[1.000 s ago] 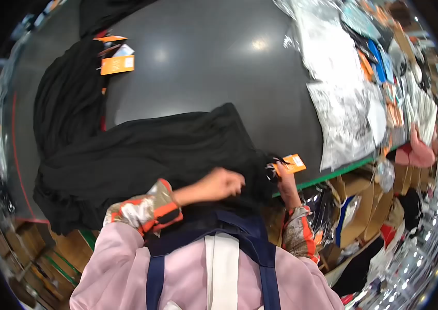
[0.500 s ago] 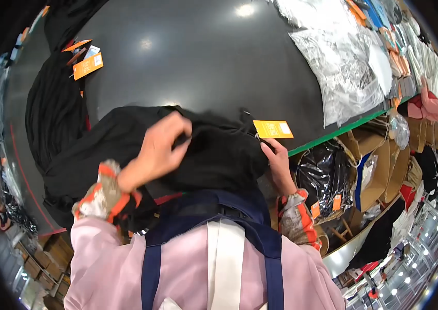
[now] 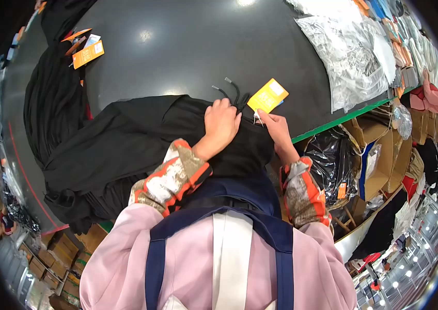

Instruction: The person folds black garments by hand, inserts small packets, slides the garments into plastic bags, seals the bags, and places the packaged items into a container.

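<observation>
Black drawstring pants (image 3: 141,121) lie across the table in front of me, with cord ends sticking out at the far edge of the waist. My left hand (image 3: 220,126) is closed on the cloth beside the drawstring (image 3: 235,93), its fingertips partly hidden. An orange hang tag (image 3: 268,96) stands out at the waist on a short white string. At its lower corner, my right hand (image 3: 276,129) pinches the tag between thumb and finger.
More black garments (image 3: 53,108) with an orange tag (image 3: 89,54) are heaped at the left. Clear plastic bags (image 3: 345,64) lie at the back right. Below the green table edge (image 3: 340,123) are cardboard boxes (image 3: 379,168) and a black plastic bag (image 3: 327,160).
My left hand has moved right across the pants and closed on the waist near the cords. The cords now show clearly. The tag in my right hand has tilted and moved up.
</observation>
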{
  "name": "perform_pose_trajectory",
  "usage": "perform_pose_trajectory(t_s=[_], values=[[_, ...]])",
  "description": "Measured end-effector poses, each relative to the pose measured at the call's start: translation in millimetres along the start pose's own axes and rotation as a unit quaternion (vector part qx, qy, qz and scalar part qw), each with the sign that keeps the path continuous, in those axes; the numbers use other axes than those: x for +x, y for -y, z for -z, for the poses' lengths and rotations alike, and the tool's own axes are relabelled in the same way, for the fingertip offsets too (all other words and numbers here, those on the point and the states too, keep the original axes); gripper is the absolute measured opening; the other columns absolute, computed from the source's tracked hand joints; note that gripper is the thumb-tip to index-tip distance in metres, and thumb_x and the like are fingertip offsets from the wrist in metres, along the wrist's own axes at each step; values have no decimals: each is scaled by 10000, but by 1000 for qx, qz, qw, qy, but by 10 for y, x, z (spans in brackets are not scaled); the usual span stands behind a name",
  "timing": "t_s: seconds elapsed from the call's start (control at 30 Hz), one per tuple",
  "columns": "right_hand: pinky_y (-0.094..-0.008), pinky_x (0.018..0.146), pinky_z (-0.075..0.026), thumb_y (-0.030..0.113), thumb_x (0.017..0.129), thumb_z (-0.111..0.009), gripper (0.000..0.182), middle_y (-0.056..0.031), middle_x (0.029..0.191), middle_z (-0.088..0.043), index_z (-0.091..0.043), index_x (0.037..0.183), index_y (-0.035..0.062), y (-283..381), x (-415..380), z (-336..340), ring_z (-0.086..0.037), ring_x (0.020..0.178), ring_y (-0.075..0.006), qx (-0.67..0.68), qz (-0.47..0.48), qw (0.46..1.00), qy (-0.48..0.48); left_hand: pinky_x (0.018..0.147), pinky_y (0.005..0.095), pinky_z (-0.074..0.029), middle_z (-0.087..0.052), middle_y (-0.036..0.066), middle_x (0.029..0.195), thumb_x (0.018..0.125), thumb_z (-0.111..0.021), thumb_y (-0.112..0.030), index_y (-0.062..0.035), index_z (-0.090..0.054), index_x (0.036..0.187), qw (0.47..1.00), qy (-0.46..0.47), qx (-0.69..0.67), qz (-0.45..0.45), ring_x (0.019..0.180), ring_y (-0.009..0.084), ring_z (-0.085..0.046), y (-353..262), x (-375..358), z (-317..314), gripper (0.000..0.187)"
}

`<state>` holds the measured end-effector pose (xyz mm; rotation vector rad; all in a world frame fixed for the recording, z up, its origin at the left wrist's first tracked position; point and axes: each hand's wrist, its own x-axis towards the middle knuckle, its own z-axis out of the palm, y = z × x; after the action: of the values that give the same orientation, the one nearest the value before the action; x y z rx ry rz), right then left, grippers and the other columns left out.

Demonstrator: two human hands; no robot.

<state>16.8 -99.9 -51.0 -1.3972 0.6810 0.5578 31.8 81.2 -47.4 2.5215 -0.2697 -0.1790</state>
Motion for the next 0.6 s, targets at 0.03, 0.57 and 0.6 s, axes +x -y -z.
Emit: perform_pose_trajectory(t_s=[0.03, 0.57, 0.6], values=[[-204, 656, -436, 186, 868, -633, 207, -15, 762, -637, -672, 855, -17, -1, 75, -8, -561, 702, -62, -35, 2, 999, -7, 707, 381, -440, -580, 102, 902, 752, -701, -201, -9, -624, 781, 998, -3, -64, -23, 845, 274, -559, -20, 56, 34, 209], [-185, 623, -433, 181, 901, -593, 199, -23, 739, -641, -654, 899, -8, -70, -164, -99, -559, 649, -48, -2, 55, 998, -31, 875, 417, -462, -574, 149, 1118, 700, -624, -27, -12, -553, 1136, 955, 104, -125, -248, 1025, 319, -564, 327, -903, 751, 441], [-196, 652, -442, 176, 893, -600, 197, -30, 766, -644, -648, 931, -12, -73, -158, -93, -569, 678, -60, -3, 52, 998, -27, 879, 411, -455, -547, 152, 1166, 708, -641, -49, -17, -519, 1195, 977, 32, -58, -201, 1065, 318, -540, 235, -811, 828, 503]])
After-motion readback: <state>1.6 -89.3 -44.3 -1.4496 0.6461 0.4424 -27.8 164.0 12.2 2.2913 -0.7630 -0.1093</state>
